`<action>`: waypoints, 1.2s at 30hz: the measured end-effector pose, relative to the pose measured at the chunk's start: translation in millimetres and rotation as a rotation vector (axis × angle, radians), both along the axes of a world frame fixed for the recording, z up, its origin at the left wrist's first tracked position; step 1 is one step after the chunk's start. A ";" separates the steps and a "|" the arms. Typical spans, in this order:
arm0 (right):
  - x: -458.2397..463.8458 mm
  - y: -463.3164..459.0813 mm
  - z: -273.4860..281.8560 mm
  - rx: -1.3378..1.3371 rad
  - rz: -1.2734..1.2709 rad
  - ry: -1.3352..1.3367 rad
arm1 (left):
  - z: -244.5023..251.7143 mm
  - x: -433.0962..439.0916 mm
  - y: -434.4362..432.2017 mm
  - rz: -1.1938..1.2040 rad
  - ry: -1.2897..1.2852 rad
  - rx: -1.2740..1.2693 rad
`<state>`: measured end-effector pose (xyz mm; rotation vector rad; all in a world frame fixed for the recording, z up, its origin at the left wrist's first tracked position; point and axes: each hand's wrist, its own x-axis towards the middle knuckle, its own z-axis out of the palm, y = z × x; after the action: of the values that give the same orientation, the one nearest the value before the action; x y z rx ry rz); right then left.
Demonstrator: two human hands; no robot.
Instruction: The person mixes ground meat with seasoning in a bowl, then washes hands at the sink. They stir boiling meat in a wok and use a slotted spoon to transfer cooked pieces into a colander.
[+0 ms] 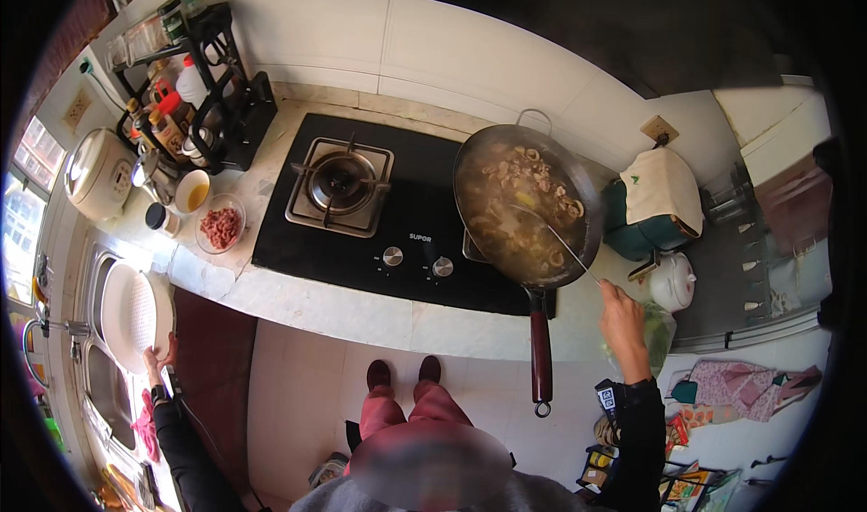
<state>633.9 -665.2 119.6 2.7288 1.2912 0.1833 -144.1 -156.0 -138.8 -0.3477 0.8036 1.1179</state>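
My right hand [622, 319] grips the thin metal handle of a ladle or spatula [572, 251], whose head lies hidden in the broth of a wok. The steaming wok [593, 231] stands on the right side of the black gas hob [420, 214], its dark red handle towards me; pieces of meat and mushroom-like rings show in the liquid. At the far left my left hand [160, 359] holds the rim of a white plastic colander [142, 312], which seems nested with a white basin [115, 315], over the sink. Whether the basin rests on the sink edge, I cannot tell.
Left of the hob are a glass bowl of raw meat [221, 224], a bowl of yellow liquid [195, 192], a lidded jar [162, 219], a rice cooker [101, 173] and a black rack [227, 99] with bottles. To the right stand a white lidded pot [672, 282] and a cloth-covered green appliance [650, 221].
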 end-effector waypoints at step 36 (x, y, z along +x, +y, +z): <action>152.1 -52.0 -32.2 0.365 0.080 0.576 | 123.2 315.7 -228.5 -0.866 0.402 0.412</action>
<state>786.0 -717.2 87.4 3.1791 1.6377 -0.4391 171.6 -384.5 -15.6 0.5554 0.9137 0.4980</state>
